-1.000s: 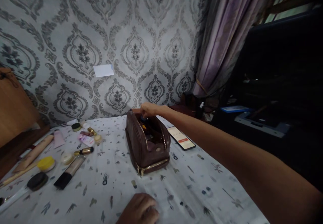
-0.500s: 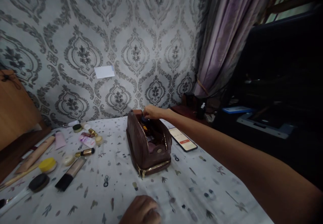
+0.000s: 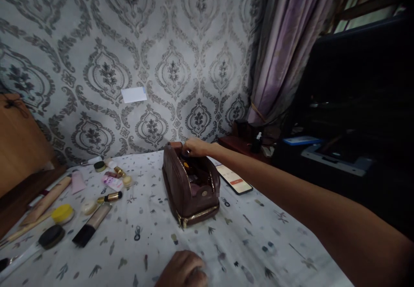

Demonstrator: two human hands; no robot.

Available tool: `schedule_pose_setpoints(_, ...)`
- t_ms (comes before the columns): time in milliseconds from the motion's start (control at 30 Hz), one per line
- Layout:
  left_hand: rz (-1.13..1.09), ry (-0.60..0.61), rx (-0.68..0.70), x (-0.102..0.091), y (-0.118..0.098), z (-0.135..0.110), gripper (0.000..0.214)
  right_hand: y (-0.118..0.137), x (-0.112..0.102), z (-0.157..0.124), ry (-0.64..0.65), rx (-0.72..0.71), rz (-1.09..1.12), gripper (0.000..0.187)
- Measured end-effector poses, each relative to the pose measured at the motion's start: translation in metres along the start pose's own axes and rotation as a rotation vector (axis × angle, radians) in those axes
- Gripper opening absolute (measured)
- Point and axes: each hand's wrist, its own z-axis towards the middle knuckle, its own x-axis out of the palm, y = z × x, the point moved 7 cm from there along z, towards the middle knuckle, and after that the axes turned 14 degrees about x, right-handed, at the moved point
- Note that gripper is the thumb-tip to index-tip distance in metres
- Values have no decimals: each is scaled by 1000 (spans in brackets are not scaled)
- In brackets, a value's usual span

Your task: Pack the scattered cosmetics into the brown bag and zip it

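Note:
A brown leather cosmetic bag stands open on the white patterned bedsheet. My right hand reaches over the bag's far end, fingers closed on a small dark-capped item at the bag's opening. My left hand rests on the sheet at the bottom edge, fingers curled with nothing seen in them. Small bottles and tubes show inside the bag.
Cosmetics lie at the left: a flat brush, a yellow jar, a black compact, a gold lipstick, tubes and small pots. A phone with a lit screen lies right of the bag. Patterned wall behind, curtain and dark furniture at right.
My right hand stays at the bag's far end and has barely shifted. The camera has moved slightly. The left hand has not moved.

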Motion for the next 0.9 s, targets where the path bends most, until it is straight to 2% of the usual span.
schedule_pose_setpoints(100,32,-76,46,0,-1,-2,17,-1,-2,-4,-16,14,13,28)
schedule_pose_setpoints(200,54,-76,64,0,-2,0,25,-1,-3,-9,-22,15,37,29)
schedule_pose_setpoints(400,80,-138,67,-13,-7,11,34,-3,-6,-12,-40,30,131,32)
schedule_pose_setpoints(600,82,-142,67,-7,-7,8,32,-2,-36,-31,-209,145,271,34)
schedule_pose_setpoints(700,113,-119,43,0,-5,4,27,20,-48,-58,-316,142,365,34)
schedule_pose_setpoints(800,138,3,42,3,-4,5,16,66,-52,-95,-452,-81,604,26)
schedule_pose_setpoints(867,164,84,76,1,-6,8,11,106,-44,-119,-452,-280,633,26)
schedule_pose_setpoints(900,174,116,91,-1,-7,9,12,126,-36,-128,-410,-373,631,26)
